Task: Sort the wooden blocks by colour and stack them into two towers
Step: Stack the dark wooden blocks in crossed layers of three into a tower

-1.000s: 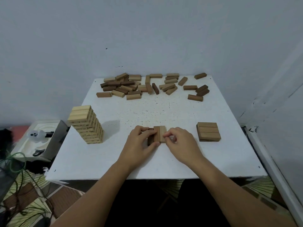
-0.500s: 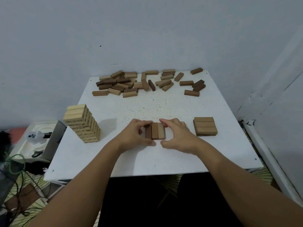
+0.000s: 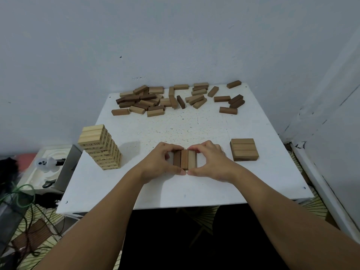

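Three wooden blocks (image 3: 184,159) lie side by side near the table's front middle: a dark one, a mid-brown one and a lighter one. My left hand (image 3: 160,162) grips the row from the left, and my right hand (image 3: 211,162) grips it from the right. Thumbs meet at the near ends and fingers curl over the far ends. A tall tower of light blocks (image 3: 100,147) stands at the left. A low flat stack of brown blocks (image 3: 244,149) sits at the right. A heap of loose light and dark blocks (image 3: 161,100) lies along the far edge.
The white table (image 3: 185,195) stands in a corner, with a wall behind and another at the right. Its front edge is close to my forearms. Left of the table, lower down, sit a white tray (image 3: 31,172) and green cables (image 3: 17,197).
Both hands have closed in around the three-block row, squaring it up, and the thumbs now meet at its near end. The view has tilted slightly.
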{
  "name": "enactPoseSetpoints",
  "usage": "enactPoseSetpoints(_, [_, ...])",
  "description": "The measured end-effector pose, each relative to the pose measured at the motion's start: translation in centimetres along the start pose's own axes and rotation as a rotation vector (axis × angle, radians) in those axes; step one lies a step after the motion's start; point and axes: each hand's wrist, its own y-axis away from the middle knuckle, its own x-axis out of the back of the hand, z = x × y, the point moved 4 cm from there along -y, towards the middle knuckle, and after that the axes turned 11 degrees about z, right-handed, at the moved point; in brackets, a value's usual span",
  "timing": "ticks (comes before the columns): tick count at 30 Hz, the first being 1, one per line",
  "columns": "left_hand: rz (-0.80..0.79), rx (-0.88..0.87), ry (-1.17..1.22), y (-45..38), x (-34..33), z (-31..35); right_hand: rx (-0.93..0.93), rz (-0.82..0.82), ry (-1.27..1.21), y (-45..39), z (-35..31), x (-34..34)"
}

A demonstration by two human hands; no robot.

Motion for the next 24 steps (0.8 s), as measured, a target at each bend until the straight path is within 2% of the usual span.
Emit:
enactPoseSetpoints(8, [-0.036, 0.021, -0.004, 0.12, -0.09, 0.20, 0.001, -0.012, -0.003, 0.19, -0.25, 0.15])
enactPoseSetpoints(24, [0.025, -0.015, -0.007, 0.91, -0.17, 0.13, 0.014, 0.029, 0.018, 0.47, -0.36, -0.22])
